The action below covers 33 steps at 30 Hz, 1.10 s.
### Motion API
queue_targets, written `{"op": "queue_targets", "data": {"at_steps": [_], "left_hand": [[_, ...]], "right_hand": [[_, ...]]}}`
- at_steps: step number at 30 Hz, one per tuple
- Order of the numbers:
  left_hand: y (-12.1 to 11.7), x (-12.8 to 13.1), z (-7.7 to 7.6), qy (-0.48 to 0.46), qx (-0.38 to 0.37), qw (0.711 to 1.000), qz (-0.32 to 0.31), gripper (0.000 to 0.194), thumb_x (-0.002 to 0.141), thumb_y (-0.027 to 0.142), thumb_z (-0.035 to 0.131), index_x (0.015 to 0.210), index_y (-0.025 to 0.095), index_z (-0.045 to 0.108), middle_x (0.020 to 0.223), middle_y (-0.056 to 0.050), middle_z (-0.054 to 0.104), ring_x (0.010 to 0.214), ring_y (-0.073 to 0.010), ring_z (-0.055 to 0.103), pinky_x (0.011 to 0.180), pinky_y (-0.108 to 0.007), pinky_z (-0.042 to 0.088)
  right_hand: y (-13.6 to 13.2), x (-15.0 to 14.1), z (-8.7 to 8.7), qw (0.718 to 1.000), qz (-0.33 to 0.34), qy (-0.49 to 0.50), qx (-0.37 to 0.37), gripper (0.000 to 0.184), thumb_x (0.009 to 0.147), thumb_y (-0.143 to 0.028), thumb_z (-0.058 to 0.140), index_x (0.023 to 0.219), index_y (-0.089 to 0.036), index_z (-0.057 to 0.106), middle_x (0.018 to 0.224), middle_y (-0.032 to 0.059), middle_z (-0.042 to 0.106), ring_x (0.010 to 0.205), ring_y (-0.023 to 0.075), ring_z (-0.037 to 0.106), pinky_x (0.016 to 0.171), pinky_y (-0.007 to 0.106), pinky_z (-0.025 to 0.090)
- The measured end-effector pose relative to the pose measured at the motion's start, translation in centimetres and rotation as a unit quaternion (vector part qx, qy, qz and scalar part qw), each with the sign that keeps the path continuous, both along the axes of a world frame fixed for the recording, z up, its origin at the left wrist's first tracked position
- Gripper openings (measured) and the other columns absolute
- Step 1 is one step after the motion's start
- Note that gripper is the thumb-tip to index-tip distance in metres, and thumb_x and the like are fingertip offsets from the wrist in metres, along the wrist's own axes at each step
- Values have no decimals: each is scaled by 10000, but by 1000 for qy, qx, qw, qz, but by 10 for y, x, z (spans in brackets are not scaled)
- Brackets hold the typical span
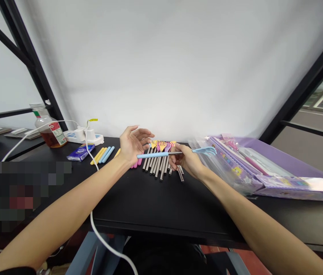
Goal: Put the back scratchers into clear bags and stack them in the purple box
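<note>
My right hand (189, 160) is closed around the metal shaft of a back scratcher (154, 155) with a light blue handle and a light blue claw head. It lies nearly level above the table, claw to the right. The handle's left end is at the heel of my left hand (133, 144), whose fingers are spread and slightly curled; whether the palm presses on it I cannot tell. Behind and below lie several metal scratcher shafts (157, 168) with coloured claw heads, partly hidden by my hands. Blue handles (108, 154) and yellow handles (100, 156) lie left of my left hand.
A purple box (250, 143) with clear plastic wrap (224, 168) stands at the right. At the left are a blue packet (80, 152), a power strip (98, 138) and a bottle of brown liquid (51, 131). A white cable (101, 238) hangs over the front edge.
</note>
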State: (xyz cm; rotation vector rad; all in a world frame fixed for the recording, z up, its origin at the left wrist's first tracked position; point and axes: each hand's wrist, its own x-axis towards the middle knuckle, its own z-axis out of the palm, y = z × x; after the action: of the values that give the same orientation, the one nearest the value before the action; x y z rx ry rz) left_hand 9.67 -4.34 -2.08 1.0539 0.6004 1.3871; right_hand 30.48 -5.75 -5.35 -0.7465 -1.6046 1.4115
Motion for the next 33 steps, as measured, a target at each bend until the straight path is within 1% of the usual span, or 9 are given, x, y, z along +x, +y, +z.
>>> {"op": "queue_targets", "data": {"at_steps": [3, 5, 9, 12, 14, 17, 21, 26, 33], "left_hand": [[1, 6, -3, 53, 33, 998, -31, 343, 796, 462, 562, 726, 147, 676, 796, -86, 709, 645, -143, 621, 604, -265, 524], [1, 9, -6, 134, 107, 985, -33, 347, 813, 470, 612, 755, 136, 691, 821, -88, 709, 714, -161, 645, 663, -271, 530], [3, 5, -12, 328, 248, 912, 9, 358, 829, 481, 669, 864, 131, 733, 712, -39, 659, 644, -128, 576, 627, -237, 466], [5, 0, -15, 413, 291, 862, 28, 387, 852, 511, 641, 896, 147, 767, 698, -13, 637, 596, -101, 481, 554, -225, 368], [6, -1, -16, 437, 300, 848, 29, 407, 867, 525, 616, 912, 157, 783, 681, -4, 615, 588, -96, 439, 530, -226, 320], [7, 0, -17, 440, 283, 852, 8, 424, 865, 538, 610, 949, 162, 788, 590, 19, 536, 527, -87, 376, 491, -228, 279], [5, 0, -17, 432, 260, 863, -21, 425, 869, 526, 605, 1015, 168, 781, 567, 20, 519, 501, -92, 412, 481, -224, 316], [4, -3, -16, 426, 272, 863, 2, 425, 872, 514, 615, 1016, 150, 781, 576, 13, 514, 504, -87, 382, 472, -224, 293], [0, -2, -12, 424, 275, 863, 6, 413, 870, 504, 626, 977, 140, 788, 586, 7, 516, 517, -81, 329, 475, -229, 254]], "right_hand": [[1, 2, 8, 1000, -29, 1, 9, 467, 890, -486, 465, 534, -190, 528, 437, 27, 501, 421, 135, 466, 450, 261, 343], [2, 4, 14, 998, -66, 19, 12, 435, 877, -455, 502, 532, -191, 517, 444, 16, 489, 413, 126, 454, 436, 260, 325], [3, 11, 25, 987, -123, 98, -8, 396, 858, -423, 564, 542, -206, 467, 475, -22, 439, 401, 103, 396, 443, 268, 348], [3, 20, 31, 982, -154, 109, -23, 432, 854, -440, 607, 533, -210, 432, 462, -43, 380, 394, 88, 336, 429, 261, 330], [4, 26, 34, 975, -183, 120, -20, 472, 855, -468, 621, 524, -215, 398, 430, -65, 295, 380, 76, 258, 411, 251, 295], [6, 33, 35, 969, -206, 135, -2, 524, 864, -474, 625, 499, -216, 351, 407, -80, 212, 374, 68, 196, 402, 245, 265], [9, 33, 29, 976, -184, 112, 17, 565, 894, -487, 600, 478, -218, 328, 402, -74, 201, 370, 70, 206, 404, 252, 274], [10, 23, 19, 977, -160, 128, 51, 590, 901, -527, 573, 481, -222, 293, 414, -77, 178, 367, 71, 190, 395, 254, 252], [3, 14, 19, 978, -144, 145, 48, 604, 858, -540, 621, 480, -226, 270, 426, -81, 159, 383, 71, 173, 405, 254, 220]]}}
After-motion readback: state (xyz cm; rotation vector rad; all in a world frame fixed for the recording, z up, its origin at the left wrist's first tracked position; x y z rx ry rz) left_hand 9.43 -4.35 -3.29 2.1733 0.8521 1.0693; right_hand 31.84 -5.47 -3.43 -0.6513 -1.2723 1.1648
